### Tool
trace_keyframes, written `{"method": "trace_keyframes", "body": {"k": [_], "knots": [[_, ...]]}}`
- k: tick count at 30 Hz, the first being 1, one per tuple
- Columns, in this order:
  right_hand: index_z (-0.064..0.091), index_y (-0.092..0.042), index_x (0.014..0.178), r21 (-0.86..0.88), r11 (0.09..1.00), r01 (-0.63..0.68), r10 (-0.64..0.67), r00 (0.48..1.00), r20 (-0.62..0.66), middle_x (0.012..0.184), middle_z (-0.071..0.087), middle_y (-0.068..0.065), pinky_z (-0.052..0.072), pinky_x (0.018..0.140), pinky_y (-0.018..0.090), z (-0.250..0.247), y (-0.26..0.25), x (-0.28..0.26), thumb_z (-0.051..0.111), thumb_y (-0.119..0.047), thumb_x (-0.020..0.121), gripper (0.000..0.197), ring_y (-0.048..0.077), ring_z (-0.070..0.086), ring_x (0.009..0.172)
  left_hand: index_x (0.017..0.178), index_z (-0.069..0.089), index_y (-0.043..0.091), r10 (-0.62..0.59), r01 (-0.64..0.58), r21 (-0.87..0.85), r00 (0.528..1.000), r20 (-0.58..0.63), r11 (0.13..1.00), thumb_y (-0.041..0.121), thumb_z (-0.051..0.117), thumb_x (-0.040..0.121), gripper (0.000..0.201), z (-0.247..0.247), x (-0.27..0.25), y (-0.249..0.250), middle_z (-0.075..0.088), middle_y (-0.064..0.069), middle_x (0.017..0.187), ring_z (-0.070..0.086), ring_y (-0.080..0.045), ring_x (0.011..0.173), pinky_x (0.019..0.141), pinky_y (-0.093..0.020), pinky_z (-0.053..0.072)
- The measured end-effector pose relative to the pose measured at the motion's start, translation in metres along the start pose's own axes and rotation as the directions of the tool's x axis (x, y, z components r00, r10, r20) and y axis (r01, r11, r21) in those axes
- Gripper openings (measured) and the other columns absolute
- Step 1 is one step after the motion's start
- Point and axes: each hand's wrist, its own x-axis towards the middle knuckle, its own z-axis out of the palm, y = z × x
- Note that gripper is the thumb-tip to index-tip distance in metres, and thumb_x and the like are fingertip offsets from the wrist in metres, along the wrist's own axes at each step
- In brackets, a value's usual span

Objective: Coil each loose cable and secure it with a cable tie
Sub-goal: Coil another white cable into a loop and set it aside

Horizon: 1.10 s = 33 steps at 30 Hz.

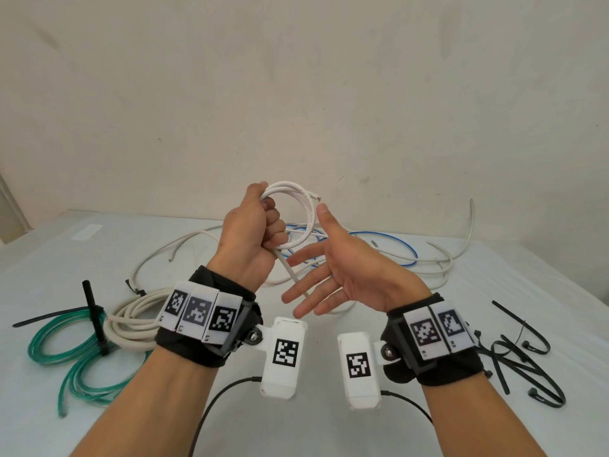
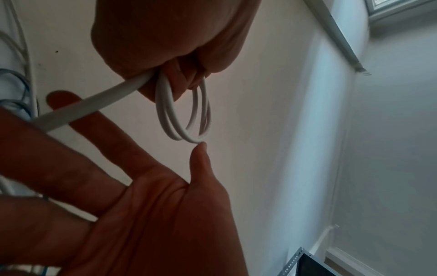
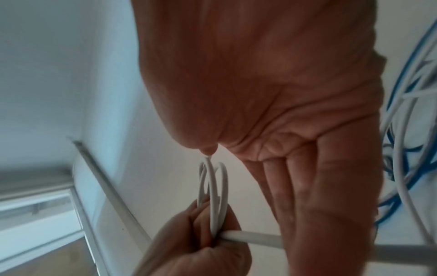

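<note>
White cable (image 1: 298, 206) is sitting coiled in a few loops above the desk (image 1: 329, 430) — left hand (image 1: 250, 239) is gripping it in a fist, tail running down past the right hand (image 1: 342, 275). Right grip is holding nothing, fingers spread. Loose white and blue cables (image 1: 389, 245) are lying behind; black cable ties (image 1: 524, 361) are lying right; tied green coil (image 1: 72, 351) is lying left.

Plain room: bare wall (image 1: 296, 94), cloth-covered table (image 1: 329, 423).
</note>
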Motion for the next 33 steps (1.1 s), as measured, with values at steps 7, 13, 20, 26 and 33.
{"method": "trace_keyframes", "body": {"k": [7, 13, 20, 26, 33], "knots": [[0.065, 0.001, 0.117, -0.072, 0.996, -0.055, 0.047, 0.993, -0.108, 0.106, 0.076, 0.024, 0.065, 0.073, 0.039, -0.012, 0.005, -0.001, 0.041, -0.065, 0.104, 0.071, 0.039, 0.079, 0.085, 0.061, 0.032, 0.022, -0.04, 0.042, -0.042, 0.998, 0.053, 0.998, 0.027, 0.055, 0.101, 0.046, 0.005, -0.003, 0.001, 0.016, 0.008, 0.048, 0.014, -0.01, 0.037, 0.032, -0.021, 0.015], [0.069, 0.0, 0.095, -0.189, 0.982, -0.004, -0.051, 0.956, -0.289, 0.091, 0.077, 0.022, 0.065, 0.065, 0.032, -0.019, 0.013, 0.006, 0.073, -0.03, 0.097, 0.03, 0.029, 0.08, 0.076, 0.061, 0.031, 0.022, -0.051, 0.051, 0.01, 0.996, 0.076, 0.999, 0.027, 0.053, 0.102, 0.047, 0.008, -0.007, 0.0, 0.016, 0.008, 0.049, 0.014, -0.009, 0.038, 0.034, -0.021, 0.014], [0.064, -0.009, 0.093, -0.14, 0.937, 0.321, -0.34, 0.737, -0.585, 0.085, 0.075, 0.021, 0.066, 0.072, 0.042, -0.03, 0.008, 0.008, 0.07, 0.006, 0.087, 0.017, 0.026, 0.078, 0.071, 0.064, 0.035, 0.021, -0.106, 0.096, 0.159, 0.993, 0.053, 0.983, 0.03, 0.051, 0.106, 0.046, 0.006, -0.003, -0.017, 0.02, 0.008, 0.048, 0.017, -0.009, 0.036, 0.035, -0.021, 0.013], [0.053, -0.01, 0.117, 0.104, 0.863, 0.494, -0.336, 0.716, -0.612, 0.08, 0.075, 0.013, 0.062, 0.063, 0.031, -0.022, 0.004, 0.012, 0.057, -0.008, 0.104, 0.014, 0.023, 0.076, 0.067, 0.066, 0.037, 0.019, -0.083, 0.073, 0.206, 0.996, 0.036, 0.976, 0.034, 0.051, 0.107, 0.046, 0.002, -0.001, -0.014, 0.023, 0.008, 0.047, 0.019, -0.009, 0.036, 0.034, -0.021, 0.015], [0.072, -0.002, 0.092, 0.115, 0.849, 0.516, -0.375, 0.741, -0.558, 0.075, 0.069, 0.01, 0.059, 0.066, 0.035, -0.02, 0.004, 0.009, 0.06, -0.029, 0.105, 0.033, 0.025, 0.067, 0.07, 0.066, 0.037, 0.021, -0.154, 0.081, 0.446, 0.979, 0.132, 0.892, 0.038, 0.053, 0.107, 0.047, 0.003, -0.006, -0.017, 0.022, 0.007, 0.051, 0.018, -0.009, 0.039, 0.034, -0.02, 0.017]]}}
